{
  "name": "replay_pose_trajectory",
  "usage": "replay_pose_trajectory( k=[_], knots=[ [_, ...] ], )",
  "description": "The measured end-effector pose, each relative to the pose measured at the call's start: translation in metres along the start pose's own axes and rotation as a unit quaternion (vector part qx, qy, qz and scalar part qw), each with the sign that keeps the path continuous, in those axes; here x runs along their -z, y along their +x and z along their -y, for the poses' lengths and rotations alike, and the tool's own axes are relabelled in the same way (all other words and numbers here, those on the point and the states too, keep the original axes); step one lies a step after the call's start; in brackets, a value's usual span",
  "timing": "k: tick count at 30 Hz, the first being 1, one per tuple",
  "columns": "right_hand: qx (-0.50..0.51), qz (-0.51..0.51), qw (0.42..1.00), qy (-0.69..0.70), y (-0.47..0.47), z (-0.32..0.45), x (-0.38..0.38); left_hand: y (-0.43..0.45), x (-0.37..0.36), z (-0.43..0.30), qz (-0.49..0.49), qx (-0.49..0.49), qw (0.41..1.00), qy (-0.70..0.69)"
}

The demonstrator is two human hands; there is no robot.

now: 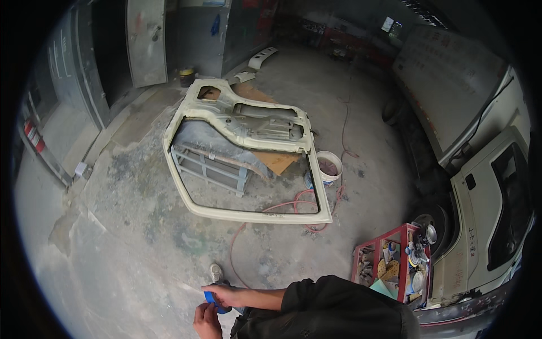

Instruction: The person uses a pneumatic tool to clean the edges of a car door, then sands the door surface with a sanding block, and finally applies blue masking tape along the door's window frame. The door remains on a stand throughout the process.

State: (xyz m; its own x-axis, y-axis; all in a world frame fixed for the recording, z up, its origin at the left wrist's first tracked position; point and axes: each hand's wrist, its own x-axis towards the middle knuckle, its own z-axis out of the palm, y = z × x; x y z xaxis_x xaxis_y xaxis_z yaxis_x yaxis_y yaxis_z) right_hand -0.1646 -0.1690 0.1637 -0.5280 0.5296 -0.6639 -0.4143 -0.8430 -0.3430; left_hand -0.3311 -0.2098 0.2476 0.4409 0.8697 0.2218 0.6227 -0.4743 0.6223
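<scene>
My right hand (226, 294) reaches in from the right under a dark sleeve and grips a roll of blue tape (210, 297). Below it, my left hand (208, 320) has its bent fingers against the near edge of the roll. Both hands are low in the picture, close to my body. Beyond them a cream-coloured vehicle door shell (262, 218), its window opening bare, rests on a pale blue metal stand (211, 173) topped by a grey, dusty cover (203, 132). My shoe (216, 272) shows on the floor just past the tape.
A red hose (232, 254) loops over the concrete floor beside a white bucket (334, 163). At right, a red cart (400, 231) holds cans and sanding discs next to a truck cab (470, 229). A fire extinguisher (34, 136) and an open metal door (146, 46) are at left.
</scene>
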Motion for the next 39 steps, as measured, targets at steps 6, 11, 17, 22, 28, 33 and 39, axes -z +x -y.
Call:
replay_pose_trajectory(
  k=[6, 11, 17, 22, 28, 33, 39],
  knots=[
    [0.086, -0.022, 0.994, 0.062, 0.048, 0.119, -0.047, 0.145, 0.050, 0.048, 0.054, -0.119, 0.990, 0.056],
    [0.129, -0.003, 0.989, 0.065, 0.070, 0.219, -0.069, 0.258, 0.074, 0.087, 0.141, -0.143, 0.974, 0.110],
    [0.183, -0.015, 0.960, 0.212, 0.105, 0.281, -0.045, 0.348, 0.061, 0.097, 0.158, -0.162, 0.974, -0.009],
    [0.268, -0.020, 0.921, 0.283, 0.129, 0.313, -0.019, 0.409, 0.044, 0.135, 0.206, -0.276, 0.936, -0.074],
    [0.662, -0.338, 0.642, -0.187, 0.212, 0.305, 0.014, 0.506, 0.034, 0.182, 0.359, -0.473, 0.800, -0.085],
    [0.481, -0.172, 0.794, 0.331, 0.268, 0.371, -0.020, 0.577, 0.036, 0.227, 0.439, -0.415, 0.784, -0.146],
    [0.376, -0.301, 0.783, 0.395, 0.252, 0.422, -0.095, 0.636, 0.067, 0.276, 0.381, -0.536, 0.742, -0.127]
  ],
)
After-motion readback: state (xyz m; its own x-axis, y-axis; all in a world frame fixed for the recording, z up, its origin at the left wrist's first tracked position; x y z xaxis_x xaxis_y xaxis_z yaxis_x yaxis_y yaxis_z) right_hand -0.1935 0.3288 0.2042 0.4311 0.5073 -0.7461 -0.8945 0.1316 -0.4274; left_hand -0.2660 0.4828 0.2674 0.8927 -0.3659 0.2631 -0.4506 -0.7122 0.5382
